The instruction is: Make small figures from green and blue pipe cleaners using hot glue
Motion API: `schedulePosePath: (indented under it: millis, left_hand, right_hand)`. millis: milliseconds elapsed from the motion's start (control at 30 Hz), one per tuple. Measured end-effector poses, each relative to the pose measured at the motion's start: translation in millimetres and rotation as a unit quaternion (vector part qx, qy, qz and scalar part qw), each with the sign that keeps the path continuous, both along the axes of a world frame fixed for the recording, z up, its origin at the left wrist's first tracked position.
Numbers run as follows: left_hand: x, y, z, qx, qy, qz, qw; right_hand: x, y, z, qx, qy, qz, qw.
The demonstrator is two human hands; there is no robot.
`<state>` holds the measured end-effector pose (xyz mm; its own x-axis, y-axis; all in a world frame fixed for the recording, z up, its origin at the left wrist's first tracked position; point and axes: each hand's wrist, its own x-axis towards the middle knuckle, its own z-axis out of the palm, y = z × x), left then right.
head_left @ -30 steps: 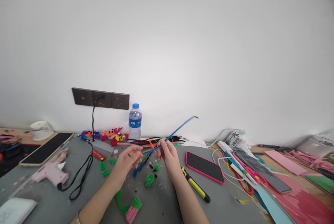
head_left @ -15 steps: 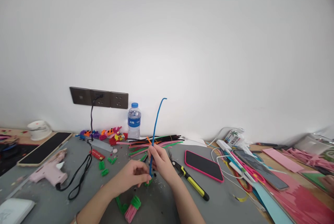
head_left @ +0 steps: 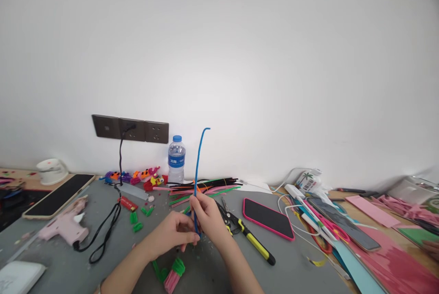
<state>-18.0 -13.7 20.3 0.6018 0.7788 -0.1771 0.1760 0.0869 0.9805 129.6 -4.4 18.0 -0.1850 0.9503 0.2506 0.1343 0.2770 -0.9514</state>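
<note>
Gripping blue pipe cleaner (upright), both hands; bottle label unreadable

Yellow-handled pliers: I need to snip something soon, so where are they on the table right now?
In the head view the yellow-handled pliers lie on the grey table just right of the right hand, between it and the pink-cased phone.

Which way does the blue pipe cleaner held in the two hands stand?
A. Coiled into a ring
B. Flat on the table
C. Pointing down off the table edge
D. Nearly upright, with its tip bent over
D: the blue pipe cleaner rises nearly upright from the right hand and left hand, its top end hooked over to the right.
</note>
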Motion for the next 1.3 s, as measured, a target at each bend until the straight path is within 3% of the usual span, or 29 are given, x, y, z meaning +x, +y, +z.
schedulePosePath:
  millis: [167,333,600,733,833,1033,1167,1300]
  left_hand:
    - [-0.7,-1.6,3.6,0.006,0.004,-0.007,1.000]
    - [-3.3,1.0,7.2,0.022,-0.017,0.028,0.999]
    - [-4.5,5.2,18.3,0.002,-0.053,0.167,0.985]
    - [-5.1,7.9,14.3,0.002,-0.102,0.236,0.966]
    - [-7.1,11.8,6.5,-0.016,-0.156,0.295,0.942]
    - [-9.4,16.4,-0.4,-0.036,-0.250,0.379,0.890]
    - [-10.1,16.4,0.5,-0.008,-0.241,0.403,0.883]
    - [-13.3,18.4,1.1,0.034,-0.196,0.392,0.898]
  right_hand:
    - [-1.9,-0.7,0.9,-0.024,0.018,-0.013,0.999]
    - [0.6,4.0,3.7,-0.052,0.092,-0.019,0.994]
    - [9.2,10.1,4.8,0.001,0.156,-0.075,0.985]
    - [6.7,9.0,5.1,0.001,0.163,-0.083,0.983]
    - [2.5,6.7,4.8,-0.010,0.153,-0.057,0.987]
    - [-4.5,-2.2,2.8,-0.055,0.107,0.063,0.991]
    - [-5.1,-6.8,7.3,-0.051,0.088,0.088,0.991]
    - [0.4,-2.3,12.0,-0.019,0.143,0.047,0.988]
